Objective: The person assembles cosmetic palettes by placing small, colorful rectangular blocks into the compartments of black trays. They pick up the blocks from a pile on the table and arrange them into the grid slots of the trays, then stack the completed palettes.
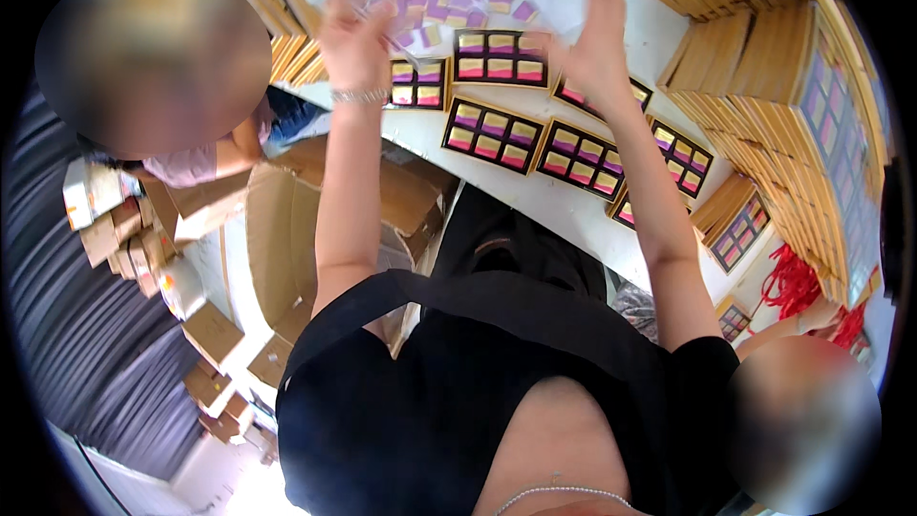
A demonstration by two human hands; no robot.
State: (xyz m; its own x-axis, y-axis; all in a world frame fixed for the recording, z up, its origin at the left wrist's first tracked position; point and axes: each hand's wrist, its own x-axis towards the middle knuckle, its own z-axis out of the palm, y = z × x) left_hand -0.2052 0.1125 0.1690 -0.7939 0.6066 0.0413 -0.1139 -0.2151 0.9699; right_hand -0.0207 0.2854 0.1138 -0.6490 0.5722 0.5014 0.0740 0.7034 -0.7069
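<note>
My left hand [358,38], a beaded bracelet at its wrist, is raised over the table's left part, its fingers smeared by motion. A see-through plastic piece [411,55] shows beside it; whether the fingers grip it I cannot tell. My right hand [597,48] is lifted with fingers stretched upward and thumb apart, above the boxes. Below and between the hands, shallow black boxes with gold rims hold small purple, yellow and pink pieces in compartments: one box [501,57] at the back, another box [491,135] nearer me. Loose purple-and-yellow pieces [449,0] lie scattered beyond.
Tall stacks of gold-edged boxes [755,48] line the right side of the white table [659,38]. Red tassels or cords [793,277] lie farther right, near another person's hand [820,315]. A person sits at left. An open cardboard carton [282,239] stands by my left side.
</note>
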